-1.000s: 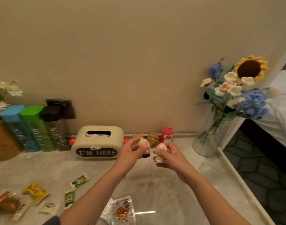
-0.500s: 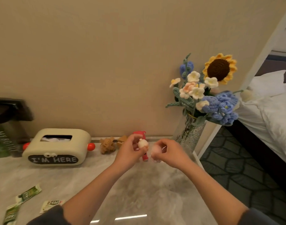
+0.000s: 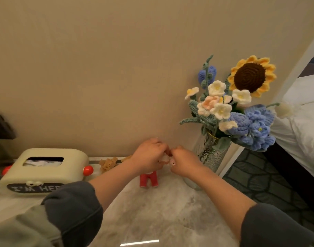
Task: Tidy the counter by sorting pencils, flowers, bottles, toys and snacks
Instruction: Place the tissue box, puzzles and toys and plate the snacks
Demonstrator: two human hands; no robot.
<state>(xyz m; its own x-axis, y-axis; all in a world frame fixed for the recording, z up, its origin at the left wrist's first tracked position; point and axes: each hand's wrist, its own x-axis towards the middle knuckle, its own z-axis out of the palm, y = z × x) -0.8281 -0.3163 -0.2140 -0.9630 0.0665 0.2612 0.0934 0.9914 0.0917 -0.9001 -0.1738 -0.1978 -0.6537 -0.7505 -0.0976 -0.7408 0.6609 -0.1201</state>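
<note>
My left hand (image 3: 149,155) grips a small pale pig figure (image 3: 163,159) near the back wall. Beside it, my right hand (image 3: 185,162) holds a second pink pig figure (image 3: 172,162), mostly hidden by the fingers. The two hands almost touch, low over the marble counter (image 3: 161,214). A red bear toy (image 3: 149,180) stands on the counter just below my left hand, its upper half hidden. Two brown wooden puzzle toys (image 3: 108,164) lie against the wall to the left. Crocheted flowers (image 3: 238,107) fill a glass vase (image 3: 210,155) just right of my right hand.
A cream tissue box (image 3: 44,168) lettered "I'M HERE" sits at the left. A dark bottle (image 3: 0,139) shows at the far left edge. The counter ends just right of the vase, with patterned floor (image 3: 270,182) and a white bed (image 3: 304,122) beyond.
Both hands have carried the pig figures back and right toward the wall beside the vase. The view has turned right, so the bottles and snack packets have left the frame.
</note>
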